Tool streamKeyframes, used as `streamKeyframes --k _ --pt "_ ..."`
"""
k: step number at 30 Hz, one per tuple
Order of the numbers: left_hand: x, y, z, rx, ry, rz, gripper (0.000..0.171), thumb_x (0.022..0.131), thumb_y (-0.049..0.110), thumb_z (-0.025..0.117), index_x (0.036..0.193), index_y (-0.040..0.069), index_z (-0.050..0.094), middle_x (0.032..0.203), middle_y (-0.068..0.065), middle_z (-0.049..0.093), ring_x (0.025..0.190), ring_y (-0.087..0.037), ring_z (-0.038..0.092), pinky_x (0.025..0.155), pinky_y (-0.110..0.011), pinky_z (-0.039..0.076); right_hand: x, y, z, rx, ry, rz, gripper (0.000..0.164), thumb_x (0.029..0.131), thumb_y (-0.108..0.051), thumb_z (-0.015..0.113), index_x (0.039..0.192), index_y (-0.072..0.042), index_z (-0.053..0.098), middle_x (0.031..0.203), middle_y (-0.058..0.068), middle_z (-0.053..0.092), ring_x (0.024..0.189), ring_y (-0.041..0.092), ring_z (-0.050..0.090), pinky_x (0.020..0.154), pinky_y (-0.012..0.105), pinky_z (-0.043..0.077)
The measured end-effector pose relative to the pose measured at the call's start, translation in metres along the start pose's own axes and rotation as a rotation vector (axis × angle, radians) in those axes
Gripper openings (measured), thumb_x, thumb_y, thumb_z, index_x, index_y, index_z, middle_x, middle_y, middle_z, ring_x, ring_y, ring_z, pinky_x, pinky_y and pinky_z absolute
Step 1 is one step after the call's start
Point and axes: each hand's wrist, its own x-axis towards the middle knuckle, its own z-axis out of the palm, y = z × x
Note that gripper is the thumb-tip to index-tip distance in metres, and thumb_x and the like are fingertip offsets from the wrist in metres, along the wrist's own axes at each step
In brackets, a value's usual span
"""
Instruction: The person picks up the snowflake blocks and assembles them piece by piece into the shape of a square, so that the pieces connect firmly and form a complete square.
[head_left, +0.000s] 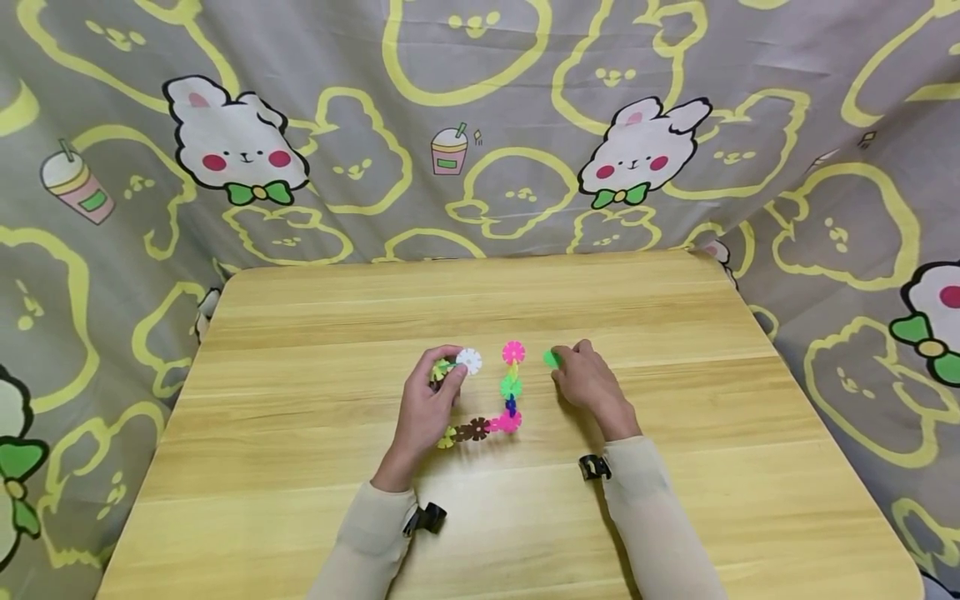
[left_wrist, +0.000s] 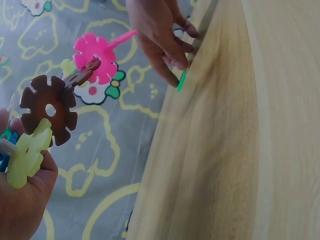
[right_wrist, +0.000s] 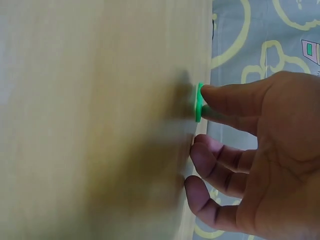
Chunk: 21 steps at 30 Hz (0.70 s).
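Observation:
My left hand (head_left: 429, 408) grips one end of a chain of slotted plastic flower discs. A white disc (head_left: 468, 361) stands at its fingertips, with a yellow-green one beside it. From there the chain bends past a brown disc (head_left: 478, 429) and a pink corner disc (head_left: 511, 421). It runs on through dark blue, green and yellow discs to a pink disc (head_left: 513, 352) at the far end. To the right, my right hand (head_left: 592, 379) pinches a separate green disc (right_wrist: 199, 102) between thumb and index finger, close over the table. Its other fingers are loosely bent.
The wood-grain table (head_left: 300, 500) has rounded corners. A grey curtain (head_left: 420, 200) printed with rabbits and yellow outlines hangs behind it and along both sides. Black straps (head_left: 426, 518) sit at both wrists.

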Motion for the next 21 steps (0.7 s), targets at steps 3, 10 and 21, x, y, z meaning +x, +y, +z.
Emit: streamKeyframes --k 3,10,21 --pt "-0.001 0.000 0.001 -0.002 -0.009 0.006 0.027 0.098 0.025 0.058 0.123 0.015 0.058 0.079 -0.006 0.053 0.056 -0.027 0.049 0.045 -0.022 0.038 0.001 0.001 0.001 0.007 0.003 0.013 0.039 0.096 -0.024 0.059 0.131 -0.010 0.054 0.118 0.018 0.049 0.093 0.029 0.054 0.078 0.043 0.049" --pt "0.000 -0.001 0.002 0.000 -0.012 -0.016 0.025 0.098 0.022 0.057 0.123 0.017 0.058 0.079 -0.005 0.053 0.060 -0.038 0.050 0.046 -0.021 0.038 0.001 0.002 0.001 0.031 -0.007 0.018 0.027 0.092 -0.022 0.065 0.112 -0.007 0.054 0.104 0.012 0.058 0.084 0.025 0.055 0.072 0.039 0.048" --pt "-0.002 0.025 0.002 0.000 -0.031 -0.061 0.027 0.098 0.011 0.056 0.124 0.004 0.056 0.090 -0.010 0.056 0.064 -0.040 0.050 0.050 -0.019 0.039 -0.009 -0.019 -0.005 0.355 0.366 -0.166 0.020 0.089 -0.018 0.070 0.109 -0.012 0.067 0.089 0.003 0.070 0.075 0.017 0.061 0.067 0.030 0.050"
